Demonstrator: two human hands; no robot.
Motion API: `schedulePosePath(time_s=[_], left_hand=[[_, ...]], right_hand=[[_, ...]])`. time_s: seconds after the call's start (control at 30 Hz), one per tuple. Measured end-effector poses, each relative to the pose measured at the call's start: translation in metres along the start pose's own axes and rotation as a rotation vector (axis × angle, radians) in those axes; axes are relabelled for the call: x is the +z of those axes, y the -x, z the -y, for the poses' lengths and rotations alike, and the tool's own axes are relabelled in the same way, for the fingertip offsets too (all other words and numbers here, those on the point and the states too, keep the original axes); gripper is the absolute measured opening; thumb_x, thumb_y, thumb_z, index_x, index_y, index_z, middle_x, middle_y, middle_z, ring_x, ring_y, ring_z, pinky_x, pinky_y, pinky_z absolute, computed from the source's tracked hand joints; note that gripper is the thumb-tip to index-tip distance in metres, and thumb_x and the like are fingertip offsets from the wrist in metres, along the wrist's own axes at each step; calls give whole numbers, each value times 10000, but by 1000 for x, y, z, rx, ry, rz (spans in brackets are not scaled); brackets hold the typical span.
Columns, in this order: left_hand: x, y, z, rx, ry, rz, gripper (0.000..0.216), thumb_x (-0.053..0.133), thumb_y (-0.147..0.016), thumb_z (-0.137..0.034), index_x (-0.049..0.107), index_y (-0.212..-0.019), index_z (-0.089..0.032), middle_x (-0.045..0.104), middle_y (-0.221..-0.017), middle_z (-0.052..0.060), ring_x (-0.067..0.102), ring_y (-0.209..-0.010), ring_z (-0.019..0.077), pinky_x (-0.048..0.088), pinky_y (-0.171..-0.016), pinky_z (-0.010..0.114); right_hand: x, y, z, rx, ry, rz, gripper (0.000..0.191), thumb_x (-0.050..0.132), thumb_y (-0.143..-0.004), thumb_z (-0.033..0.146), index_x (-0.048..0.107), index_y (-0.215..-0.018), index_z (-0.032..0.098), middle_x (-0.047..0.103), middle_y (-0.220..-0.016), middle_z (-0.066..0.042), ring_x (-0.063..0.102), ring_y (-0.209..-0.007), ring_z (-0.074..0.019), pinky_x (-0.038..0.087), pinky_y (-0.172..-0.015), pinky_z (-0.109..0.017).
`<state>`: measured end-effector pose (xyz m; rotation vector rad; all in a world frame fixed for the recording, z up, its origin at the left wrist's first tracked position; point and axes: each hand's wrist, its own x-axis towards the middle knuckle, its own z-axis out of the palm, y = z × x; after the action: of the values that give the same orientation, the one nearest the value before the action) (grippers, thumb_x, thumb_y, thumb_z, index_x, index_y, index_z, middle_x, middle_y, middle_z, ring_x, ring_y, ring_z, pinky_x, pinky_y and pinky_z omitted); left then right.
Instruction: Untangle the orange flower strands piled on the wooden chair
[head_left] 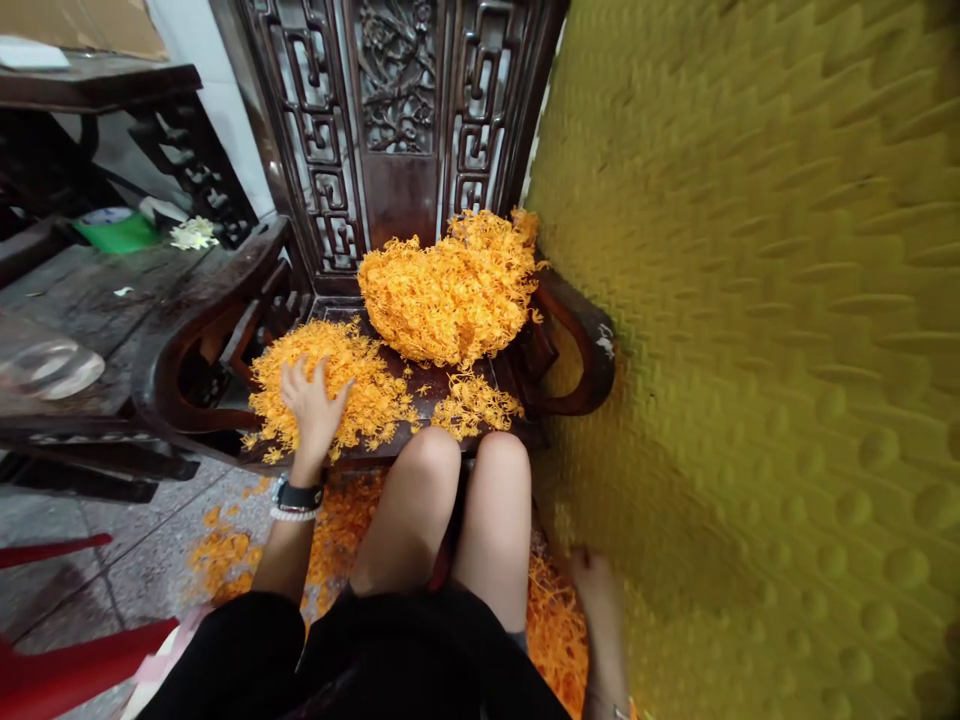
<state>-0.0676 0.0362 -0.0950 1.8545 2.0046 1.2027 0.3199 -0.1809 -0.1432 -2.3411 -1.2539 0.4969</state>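
left hand [313, 398] lies spread, fingers open, palm down on the loose orange strands [352, 385] scattered over the left half of the chair [577, 345] seat; it presses on them and grips nothing. a watch [298, 495] and a pale bracelet sit on that wrist. right hand [596, 590] hangs low beside my right knee, near the floor [120, 575], blurred at the edge of a big yellow bumpy sheet [765, 330] that fills the right side of the view; i cannot tell whether it is open or closed, or whether it holds the sheet.

behind the loose strands a clump [450, 290] of the same orange stuff is heaped against the carved chair back, and a smaller patch [474, 402] lies just in front of my knees. more has dropped on the floor under the seat.

i judge the strands as very light, thin and dry-looking, soft in the mass but likely brittle one by one, and quick to scatter. they tangle, so a pinch would lift only a few. i would scoop from below with cupped fingers at the heap's edge, gently.
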Motion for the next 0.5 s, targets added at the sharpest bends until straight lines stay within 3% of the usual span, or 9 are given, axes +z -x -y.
schedulePosePath(time_s=[0.07, 0.13, 0.2, 0.3, 0.4, 0.47, 0.5], left_hand=[[20, 9, -28, 149, 145, 196, 442, 561, -857, -434, 545, -1184, -136, 520, -1281, 129, 391, -1266, 314, 287, -1053, 455], [49, 17, -55, 209, 266, 442, 434, 564, -849, -439, 568, -1189, -169, 606, -1205, 94, 546, -1121, 219, 393, -986, 342], [82, 23, -77, 146, 383, 677, 523, 645, -775, -445, 570, -1201, -152, 623, -1196, 108, 583, -1067, 219, 434, -924, 314], [114, 22, -97, 58, 460, 763, 362, 634, -776, -373, 655, -990, -83, 693, -949, 119, 624, -871, 221, 458, -825, 320], [105, 14, -107, 68, 510, 707, 307, 475, -870, -320, 664, -879, -78, 691, -836, 95, 611, -787, 191, 458, -776, 299], [78, 8, -112, 90, 578, 657, 334, 451, -884, -348, 665, -898, -91, 693, -887, 89, 609, -835, 188, 453, -788, 281], [59, 7, -113, 109, 609, 643, 343, 466, -878, -375, 670, -894, -100, 694, -892, 83, 607, -848, 190, 450, -790, 276]], right_hand=[[-11, -20, 42, -60, -88, -99, 486, 342, -865, 510, 681, -813, 165, 716, -728, -165, 682, -675, -282, 492, -586, -356], [-15, -45, 92, -302, -269, -108, 413, 389, -891, 440, 636, -1052, 152, 718, -961, -151, 679, -878, -252, 512, -758, -353], [-11, -74, 139, -569, -226, -49, 360, 450, -880, 341, 604, -1144, 151, 665, -1137, -149, 616, -1044, -252, 471, -893, -381], [7, -116, 186, -793, -11, 154, 440, 553, -782, 152, 561, -1221, 122, 552, -1307, -180, 505, -1194, -278, 380, -997, -427], [21, -140, 201, -848, 44, 336, 336, 630, -712, 126, 630, -1047, 103, 666, -1076, -164, 600, -964, -248, 436, -854, -369], [22, -142, 199, -882, 18, 384, 138, 607, -777, 232, 642, -850, 120, 680, -805, -70, 590, -729, -167, 442, -702, -276], [19, -139, 196, -895, 1, 398, 186, 559, -825, 296, 621, -777, 128, 644, -712, -30, 552, -647, -133, 420, -635, -239]])
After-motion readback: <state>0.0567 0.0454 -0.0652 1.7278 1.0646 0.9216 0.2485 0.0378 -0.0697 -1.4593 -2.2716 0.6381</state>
